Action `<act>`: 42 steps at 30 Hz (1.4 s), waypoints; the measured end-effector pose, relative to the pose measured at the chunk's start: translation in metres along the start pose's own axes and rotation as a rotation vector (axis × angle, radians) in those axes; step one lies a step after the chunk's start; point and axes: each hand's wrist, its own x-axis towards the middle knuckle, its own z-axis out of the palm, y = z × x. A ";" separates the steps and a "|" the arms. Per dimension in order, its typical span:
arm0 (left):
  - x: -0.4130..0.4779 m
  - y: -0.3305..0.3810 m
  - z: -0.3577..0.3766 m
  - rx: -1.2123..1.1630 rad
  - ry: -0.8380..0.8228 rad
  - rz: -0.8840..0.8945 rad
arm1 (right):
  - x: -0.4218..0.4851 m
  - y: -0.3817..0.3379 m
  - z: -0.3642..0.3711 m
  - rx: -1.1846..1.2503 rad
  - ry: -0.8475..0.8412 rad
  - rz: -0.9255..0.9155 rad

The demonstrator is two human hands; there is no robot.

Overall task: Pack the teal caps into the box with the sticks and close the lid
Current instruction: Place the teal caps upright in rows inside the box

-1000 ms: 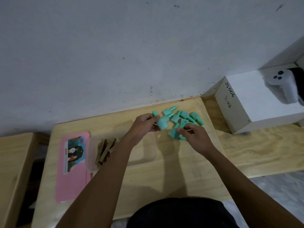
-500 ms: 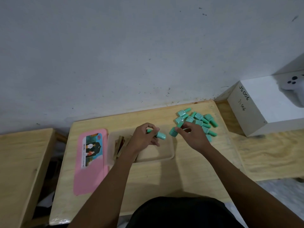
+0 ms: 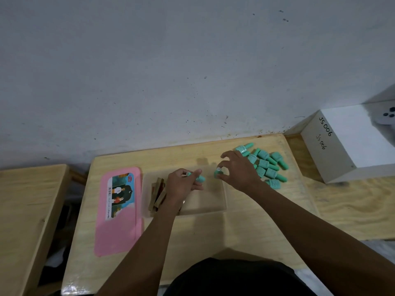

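- Pale wooden table (image 3: 213,236) pushed up against a scuffed grey-white wall (image 3: 171,71), and a person leaning over the near edge, dark clothing at the bottom of the view, both bare forearms reaching out.
- Left hand (image 3: 181,186) is closed around one teal cap (image 3: 197,177), fingers wrapped over it, the cap's tip poking out to the right of the knuckles; it sits over the clear box (image 3: 205,201).
- Under and just left of that hand, the sticks (image 3: 158,194) lie bundled in the left end of the box, partly hidden by the wrist.
- Further left of the grip, the pink lid (image 3: 117,227) lies flat on the table, off the box, picture label facing up.
- Right hand (image 3: 239,170) pinches a second teal cap (image 3: 218,173) between thumb and fingertip, other fingers spread, at the box's far right corner.
- Just right of that pinch, the pile of teal caps (image 3: 266,165) is on the table, outside the box.
- Beyond them to the right, a white carton (image 3: 350,144) with handwritten marks.
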 end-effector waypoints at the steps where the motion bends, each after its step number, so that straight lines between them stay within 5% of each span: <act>1: 0.002 -0.002 0.001 -0.009 0.003 -0.003 | 0.001 -0.001 0.001 -0.034 -0.014 -0.009; 16: 0.021 -0.029 0.028 0.325 -0.063 0.099 | 0.004 -0.007 0.015 -0.254 -0.086 0.051; 26: 0.030 -0.038 0.035 0.559 -0.131 0.218 | 0.001 -0.006 0.021 -0.198 0.080 0.070; 42: 0.025 -0.054 0.047 0.542 0.019 0.339 | -0.002 -0.005 0.024 -0.054 0.161 0.103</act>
